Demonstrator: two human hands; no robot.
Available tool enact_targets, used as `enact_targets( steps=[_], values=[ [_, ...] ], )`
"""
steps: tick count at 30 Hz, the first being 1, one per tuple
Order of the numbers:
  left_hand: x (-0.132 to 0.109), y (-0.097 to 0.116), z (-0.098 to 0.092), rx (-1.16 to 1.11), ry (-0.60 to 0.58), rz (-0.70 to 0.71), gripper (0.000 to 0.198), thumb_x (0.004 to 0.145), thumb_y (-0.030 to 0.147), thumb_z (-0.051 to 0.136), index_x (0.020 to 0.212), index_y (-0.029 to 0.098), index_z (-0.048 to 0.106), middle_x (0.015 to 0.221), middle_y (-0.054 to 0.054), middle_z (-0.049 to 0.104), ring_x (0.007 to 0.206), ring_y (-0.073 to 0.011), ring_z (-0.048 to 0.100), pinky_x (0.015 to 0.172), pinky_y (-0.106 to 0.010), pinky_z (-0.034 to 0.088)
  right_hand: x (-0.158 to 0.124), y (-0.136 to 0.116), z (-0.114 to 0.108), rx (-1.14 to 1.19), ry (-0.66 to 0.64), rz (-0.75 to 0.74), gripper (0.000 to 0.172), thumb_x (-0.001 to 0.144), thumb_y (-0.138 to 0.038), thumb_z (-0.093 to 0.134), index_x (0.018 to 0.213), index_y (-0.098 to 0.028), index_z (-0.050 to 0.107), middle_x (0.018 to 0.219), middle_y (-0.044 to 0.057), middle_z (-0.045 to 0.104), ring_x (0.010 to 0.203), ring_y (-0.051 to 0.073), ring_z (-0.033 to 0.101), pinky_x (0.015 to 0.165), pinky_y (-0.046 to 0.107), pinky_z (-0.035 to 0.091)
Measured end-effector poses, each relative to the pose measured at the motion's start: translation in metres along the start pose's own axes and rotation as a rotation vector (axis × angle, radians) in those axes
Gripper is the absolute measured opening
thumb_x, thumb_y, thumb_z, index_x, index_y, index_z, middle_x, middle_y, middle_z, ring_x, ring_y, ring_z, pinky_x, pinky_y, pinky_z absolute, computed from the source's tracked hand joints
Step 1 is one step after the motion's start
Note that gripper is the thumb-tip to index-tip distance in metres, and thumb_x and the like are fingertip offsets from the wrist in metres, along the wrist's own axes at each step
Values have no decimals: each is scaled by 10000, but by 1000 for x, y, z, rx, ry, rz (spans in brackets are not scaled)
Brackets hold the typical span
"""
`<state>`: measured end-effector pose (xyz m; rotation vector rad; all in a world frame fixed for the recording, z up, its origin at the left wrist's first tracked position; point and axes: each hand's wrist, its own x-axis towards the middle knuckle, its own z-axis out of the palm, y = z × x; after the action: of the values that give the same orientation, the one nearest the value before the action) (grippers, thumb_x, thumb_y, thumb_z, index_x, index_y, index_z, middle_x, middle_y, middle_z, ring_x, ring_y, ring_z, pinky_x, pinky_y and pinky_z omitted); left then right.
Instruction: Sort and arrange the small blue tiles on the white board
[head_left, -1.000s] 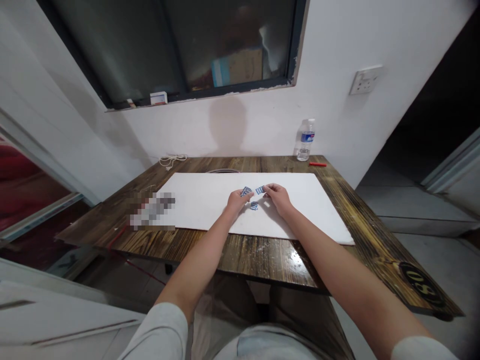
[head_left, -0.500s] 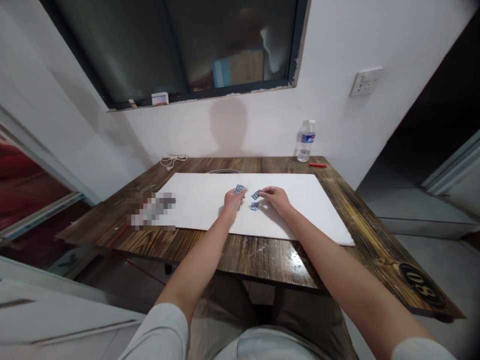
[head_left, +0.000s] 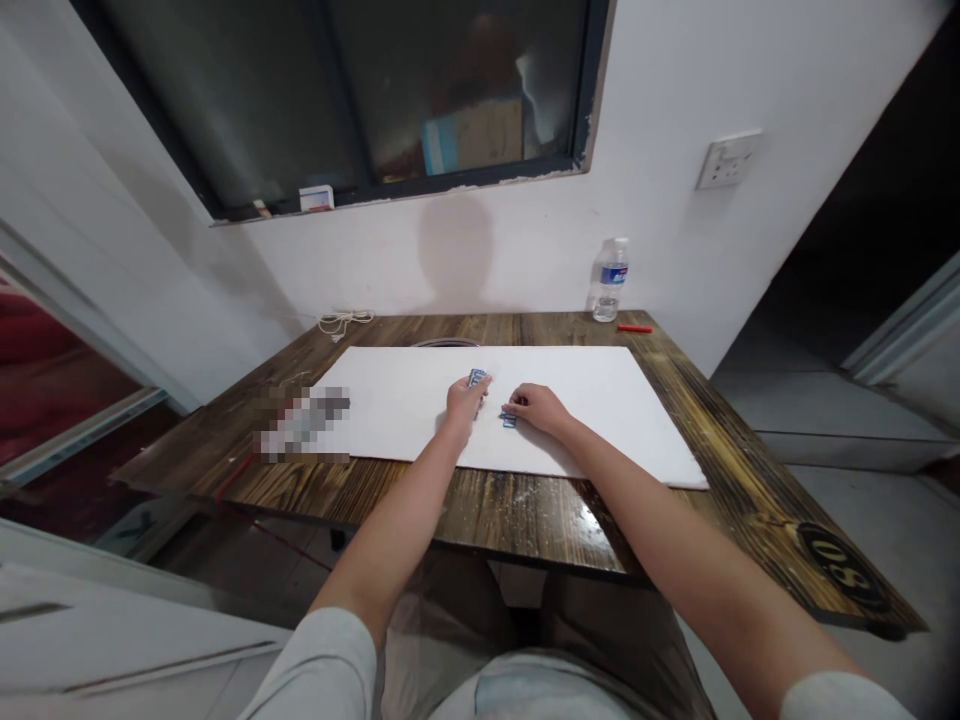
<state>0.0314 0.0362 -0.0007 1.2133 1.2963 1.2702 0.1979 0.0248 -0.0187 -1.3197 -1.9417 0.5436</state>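
My left hand (head_left: pixel 466 402) is closed around a small stack of blue-and-white cards (head_left: pixel 476 377), thumb on top, just above the white board (head_left: pixel 405 410). To its right, my right hand (head_left: pixel 541 407) is pinched at the edge of a small blue-and-white card (head_left: pixel 509 412). This card is low over a little pile of similar cards (head_left: pixel 509 422) on the board. The fingers partly cover the card, and I cannot tell whether it touches the pile. Print on the cards is too small to read.
The board lies on a dark wooden table (head_left: pixel 525 510). Along the back are a water bottle (head_left: pixel 610 282), a red pen-like stick (head_left: pixel 634 329) and a coiled white cable (head_left: pixel 345 321). A blurred-out item (head_left: pixel 307 425) lies at the board's left end.
My right hand has moved down and slightly nearer, bringing its card from above the pile to the pile. My left hand stays in place with its stack.
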Motion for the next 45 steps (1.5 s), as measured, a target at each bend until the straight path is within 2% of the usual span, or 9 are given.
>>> enact_targets(
  steps=[5, 19, 22, 26, 30, 36, 40, 45],
  values=[
    [-3, 3, 0, 6, -5, -18, 383, 639, 505, 700, 640, 188, 485, 484, 67, 403, 367, -44, 318, 372, -197, 179, -2, -2, 0, -160, -36, -93, 153, 767, -319, 703, 728, -179, 655, 752, 27, 608, 687, 143, 506, 631, 252, 341],
    [-4, 2, 1, 75, -32, 11, 390, 617, 520, 713, 663, 172, 542, 529, 46, 476, 395, -45, 347, 382, -194, 232, -4, -5, 0, -194, -25, -100, 124, 798, -301, 676, 780, -181, 652, 791, 36, 599, 707, 148, 506, 641, 256, 336],
    [-5, 3, 2, 82, -47, 10, 396, 612, 526, 718, 660, 168, 555, 542, 37, 493, 418, -51, 369, 399, -194, 260, -2, -3, 0, -138, 13, -83, 160, 826, -325, 623, 753, -183, 629, 783, 39, 608, 726, 158, 511, 658, 264, 341],
    [-5, 2, 2, 122, -107, 63, 391, 605, 518, 727, 615, 162, 566, 548, 27, 505, 466, -68, 401, 456, -210, 314, -1, -2, 0, 57, 96, 18, 252, 836, -423, 558, 719, -201, 582, 721, 12, 601, 686, 159, 508, 637, 268, 348],
    [-5, 1, 1, 239, -177, 125, 402, 617, 528, 719, 600, 150, 583, 546, 16, 516, 493, -81, 403, 475, -224, 290, 0, 0, -1, 201, 148, 80, 317, 801, -511, 537, 711, -207, 565, 652, -9, 577, 641, 156, 495, 615, 268, 354],
    [-6, 3, 1, 316, -250, 144, 415, 622, 540, 713, 621, 144, 592, 559, 8, 531, 506, -87, 412, 493, -227, 285, 1, 2, -3, 274, 176, 114, 285, 747, -467, 549, 655, -199, 578, 607, -14, 573, 603, 146, 490, 606, 264, 360],
    [-6, 3, 2, 227, -211, 119, 388, 638, 516, 704, 634, 148, 584, 568, 7, 537, 485, -79, 408, 477, -219, 295, 2, 3, -3, 290, 176, 139, 286, 741, -464, 539, 652, -197, 591, 568, -18, 555, 576, 143, 482, 582, 260, 350],
    [-3, 3, 3, 41, -126, 0, 334, 677, 464, 701, 685, 162, 558, 538, 41, 477, 403, -44, 313, 403, -200, 208, 4, 7, 2, 270, 133, 147, 303, 731, -475, 578, 616, -195, 577, 555, -25, 546, 566, 132, 469, 560, 252, 333]
  ],
)
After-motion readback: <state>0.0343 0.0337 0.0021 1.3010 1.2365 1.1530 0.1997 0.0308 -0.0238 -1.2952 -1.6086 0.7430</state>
